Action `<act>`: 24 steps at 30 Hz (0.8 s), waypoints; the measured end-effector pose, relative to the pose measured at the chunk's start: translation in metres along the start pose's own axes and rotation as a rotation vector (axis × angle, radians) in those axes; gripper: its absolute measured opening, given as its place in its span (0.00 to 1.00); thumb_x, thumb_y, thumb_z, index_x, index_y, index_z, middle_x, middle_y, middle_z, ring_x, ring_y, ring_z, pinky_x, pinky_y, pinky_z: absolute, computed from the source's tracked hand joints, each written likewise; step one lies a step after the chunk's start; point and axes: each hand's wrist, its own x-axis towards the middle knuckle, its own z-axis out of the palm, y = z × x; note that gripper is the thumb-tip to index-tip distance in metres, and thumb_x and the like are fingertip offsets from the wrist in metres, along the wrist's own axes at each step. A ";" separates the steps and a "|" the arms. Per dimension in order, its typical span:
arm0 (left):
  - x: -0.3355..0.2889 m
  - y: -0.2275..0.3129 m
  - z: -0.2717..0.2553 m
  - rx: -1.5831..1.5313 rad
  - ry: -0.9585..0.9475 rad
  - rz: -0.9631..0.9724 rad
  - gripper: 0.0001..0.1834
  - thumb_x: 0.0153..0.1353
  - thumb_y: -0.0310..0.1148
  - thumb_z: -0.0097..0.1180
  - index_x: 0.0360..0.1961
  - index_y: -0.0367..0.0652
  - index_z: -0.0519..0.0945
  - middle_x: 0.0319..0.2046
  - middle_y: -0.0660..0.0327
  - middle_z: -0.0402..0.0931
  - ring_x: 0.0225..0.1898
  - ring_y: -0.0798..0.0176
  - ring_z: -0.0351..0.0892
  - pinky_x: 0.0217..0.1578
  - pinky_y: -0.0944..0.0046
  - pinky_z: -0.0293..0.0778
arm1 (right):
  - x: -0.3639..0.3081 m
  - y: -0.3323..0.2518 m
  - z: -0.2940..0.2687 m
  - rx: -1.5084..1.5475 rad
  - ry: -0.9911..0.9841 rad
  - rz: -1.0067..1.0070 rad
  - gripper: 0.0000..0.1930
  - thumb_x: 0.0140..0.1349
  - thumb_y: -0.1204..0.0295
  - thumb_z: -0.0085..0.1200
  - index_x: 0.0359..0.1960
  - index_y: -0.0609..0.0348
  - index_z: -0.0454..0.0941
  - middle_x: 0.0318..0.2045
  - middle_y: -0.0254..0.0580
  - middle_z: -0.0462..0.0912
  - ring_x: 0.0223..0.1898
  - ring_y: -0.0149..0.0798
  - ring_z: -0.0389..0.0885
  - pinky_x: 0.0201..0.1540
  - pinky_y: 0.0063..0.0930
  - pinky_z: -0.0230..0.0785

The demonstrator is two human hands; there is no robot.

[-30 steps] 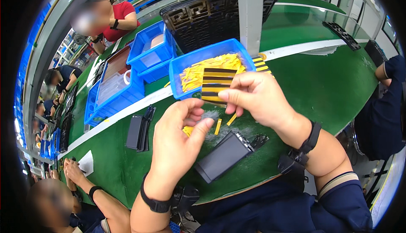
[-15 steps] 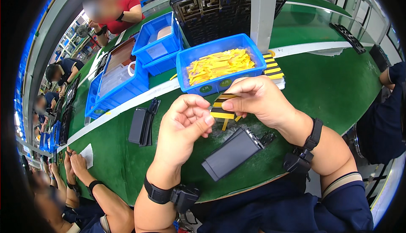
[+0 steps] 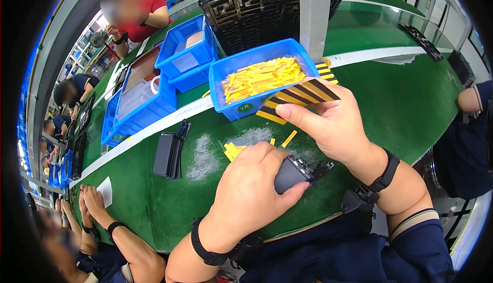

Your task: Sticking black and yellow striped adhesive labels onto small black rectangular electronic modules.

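Note:
My left hand [image 3: 249,183] reaches over a dark grey rectangular plastic part [image 3: 291,174] on the green table. Its thumb presses the near side and its fingers curl over the far side, hiding much of the part. Black fittings [image 3: 322,170] stick out at the part's right end. Raised near the blue bin, my right hand [image 3: 336,124] pinches a curved sheet of yellow-and-black striped strips [image 3: 310,92] between thumb and fingers. Several loose yellow strips [image 3: 232,152] lie just beyond my left hand, with another yellow strip [image 3: 289,138] farther right.
A blue bin [image 3: 241,109] full of yellow strips stands behind my hands, beside a grey post [image 3: 313,21]. Striped sheets [image 3: 325,71] lie next to it. More dark grey parts [image 3: 167,154] rest to the left, near a co-worker's hands [image 3: 92,203]. Blue trays [image 3: 185,52] stand farther back.
My left hand has left the striped sheet and come down onto the dark grey part. My right hand has shifted slightly right with the sheet, now turned to show more stripes.

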 end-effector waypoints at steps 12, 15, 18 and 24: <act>-0.001 -0.009 -0.011 -1.196 0.178 -0.374 0.11 0.61 0.25 0.51 0.44 0.34 0.69 0.33 0.62 0.79 0.34 0.77 0.73 0.36 0.76 0.69 | -0.009 -0.001 0.005 -0.338 -0.012 -0.252 0.06 0.47 0.79 0.61 0.29 0.63 0.81 0.25 0.42 0.81 0.30 0.37 0.79 0.36 0.27 0.69; -0.001 -0.012 -0.009 -1.109 0.155 -0.373 0.10 0.61 0.26 0.51 0.43 0.34 0.70 0.33 0.63 0.78 0.33 0.79 0.72 0.35 0.77 0.69 | -0.009 -0.002 0.003 -0.341 -0.016 -0.294 0.07 0.47 0.81 0.61 0.30 0.64 0.81 0.26 0.41 0.80 0.31 0.35 0.78 0.37 0.26 0.69; -0.001 -0.014 -0.008 -1.126 0.151 -0.402 0.10 0.61 0.26 0.52 0.43 0.34 0.72 0.33 0.64 0.78 0.32 0.79 0.71 0.33 0.78 0.67 | -0.008 -0.004 0.001 -0.388 -0.048 -0.371 0.09 0.46 0.83 0.61 0.31 0.63 0.81 0.26 0.38 0.81 0.32 0.34 0.77 0.40 0.26 0.68; -0.002 -0.012 -0.010 -1.037 0.154 -0.400 0.11 0.60 0.25 0.53 0.43 0.35 0.72 0.33 0.66 0.78 0.32 0.80 0.71 0.31 0.80 0.65 | -0.006 -0.002 0.001 -0.449 -0.092 -0.496 0.11 0.44 0.83 0.63 0.32 0.60 0.82 0.26 0.35 0.81 0.32 0.34 0.77 0.40 0.28 0.68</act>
